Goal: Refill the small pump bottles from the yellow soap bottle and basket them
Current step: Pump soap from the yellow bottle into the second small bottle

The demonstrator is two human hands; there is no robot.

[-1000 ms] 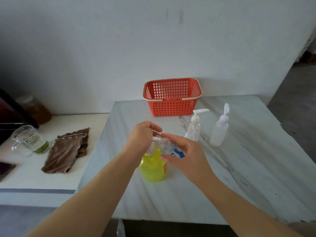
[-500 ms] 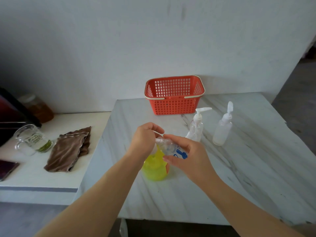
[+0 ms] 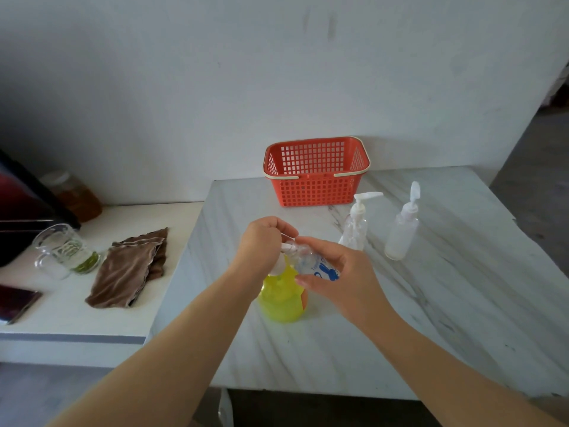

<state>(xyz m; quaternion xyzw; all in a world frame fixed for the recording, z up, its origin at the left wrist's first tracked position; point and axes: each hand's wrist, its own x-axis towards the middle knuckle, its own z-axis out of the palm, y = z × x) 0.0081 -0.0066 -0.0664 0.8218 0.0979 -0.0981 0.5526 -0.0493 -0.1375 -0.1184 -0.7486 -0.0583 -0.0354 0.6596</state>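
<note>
The right hand has its fingers closed round a small clear bottle with blue print, tilted with its neck at the spout of the yellow soap bottle, which stands on the tabletop. The left hand is curled over the yellow bottle's pump. Two more pump bottles, and, stand behind, outside the red basket, which appears empty. Judgement: first refill under way; nothing basketed yet.
</note>
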